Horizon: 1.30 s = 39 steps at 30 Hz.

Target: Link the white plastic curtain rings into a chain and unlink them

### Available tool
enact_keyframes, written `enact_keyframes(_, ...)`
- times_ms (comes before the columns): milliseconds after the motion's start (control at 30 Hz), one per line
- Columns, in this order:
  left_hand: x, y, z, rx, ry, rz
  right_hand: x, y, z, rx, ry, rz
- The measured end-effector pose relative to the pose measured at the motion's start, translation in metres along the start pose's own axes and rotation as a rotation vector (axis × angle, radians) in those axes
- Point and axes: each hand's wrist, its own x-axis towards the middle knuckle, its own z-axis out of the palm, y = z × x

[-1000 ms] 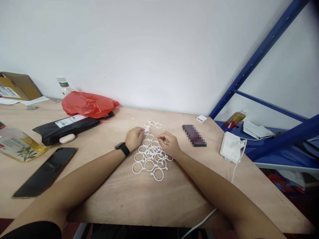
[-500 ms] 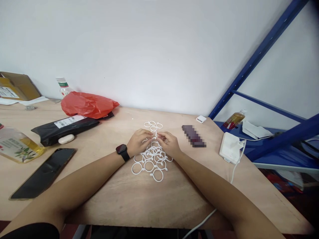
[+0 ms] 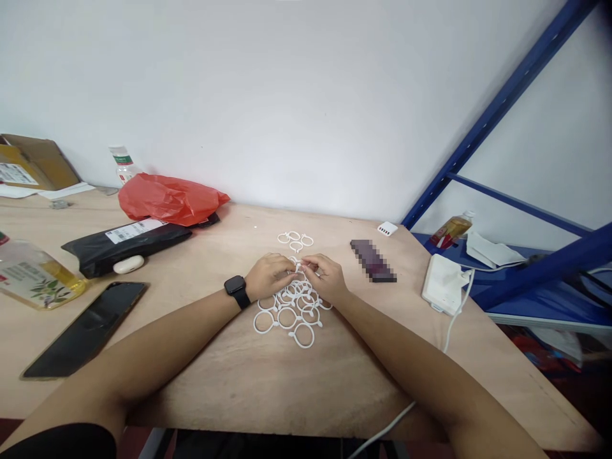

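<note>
Left hand [image 3: 270, 275] has met right hand [image 3: 327, 279], both pinched on a white ring [image 3: 297, 266]

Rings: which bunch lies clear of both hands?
The small far bunch, toward the wall; the larger pile touches the left hand and right hand.

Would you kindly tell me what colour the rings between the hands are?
White, with no pattern; the rings show best in the head view.
</note>
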Motion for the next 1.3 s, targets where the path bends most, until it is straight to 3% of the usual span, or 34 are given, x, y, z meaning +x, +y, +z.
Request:
enact_keyframes(267,0.0011,0.0008,-0.0015,-0.002,-0.053,0.055,0.0028,-0.0049,-0.0016,0.020,-0.067,-0.077)
enact_keyframes(533,-0.0012,0.0034,-0.0015,0.001,0.052,-0.072,-0.0008,-0.0013,0.0003,0.036,-0.078,-0.105)
enact_keyframes(967,-0.0017,0.0017,-0.0010,0.027,0.053,0.033,-0.0006,-0.0034,-0.0003,0.015,-0.081,-0.060)
enact_keyframes(1300,0.0003,0.0067,-0.0036,0.037,0.055,0.030,-0.0003,-0.0060,-0.0012,0.026,-0.117,-0.061)
